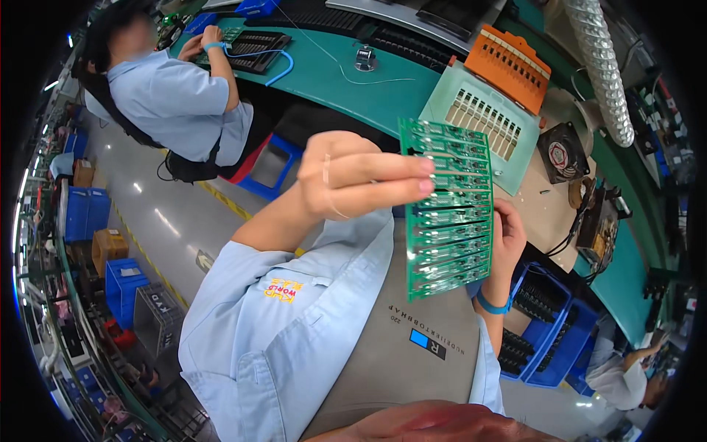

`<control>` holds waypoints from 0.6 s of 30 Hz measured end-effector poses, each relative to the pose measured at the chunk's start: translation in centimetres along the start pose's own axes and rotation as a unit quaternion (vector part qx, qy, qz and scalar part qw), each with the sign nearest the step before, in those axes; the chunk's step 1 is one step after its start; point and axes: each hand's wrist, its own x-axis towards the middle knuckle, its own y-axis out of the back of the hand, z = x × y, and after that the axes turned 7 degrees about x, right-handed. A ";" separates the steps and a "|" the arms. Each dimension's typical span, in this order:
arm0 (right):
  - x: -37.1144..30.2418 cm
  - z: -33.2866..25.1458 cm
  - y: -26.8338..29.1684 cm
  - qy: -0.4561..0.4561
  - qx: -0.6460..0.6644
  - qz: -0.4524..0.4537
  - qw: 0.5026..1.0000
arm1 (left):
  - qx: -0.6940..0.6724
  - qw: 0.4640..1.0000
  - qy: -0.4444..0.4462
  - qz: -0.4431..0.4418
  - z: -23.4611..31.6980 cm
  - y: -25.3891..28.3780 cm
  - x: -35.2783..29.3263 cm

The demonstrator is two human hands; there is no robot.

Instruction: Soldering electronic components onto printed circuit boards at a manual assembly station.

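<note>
A green circuit board panel [451, 243], split into several narrow strips with small parts on them, is held up in front of my chest. My left hand [353, 175] reaches across its left edge, with two fingers laid on the face of the board and the thumb out of sight. At the right edge, my right hand [508, 236] grips the panel from behind, its fingertips partly hidden; a blue strap circles that wrist. Just beyond the board lies a pale green fixture [523, 177] with a slotted middle, its orange lid [508, 68] tipped back.
A black fan [563, 151] and a bench device with cables [600, 228] stand right of the fixture. A silver duct [602, 66] hangs above. Blue bins [549, 361] with black racks sit at lower right. A co-worker [177, 103] handles boards along the green bench [324, 81].
</note>
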 end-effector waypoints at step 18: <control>1.8 -0.6 1.0 -0.164 0.248 -0.057 0.953 | -0.066 0.990 0.116 -0.034 -3.8 -9.5 -5.5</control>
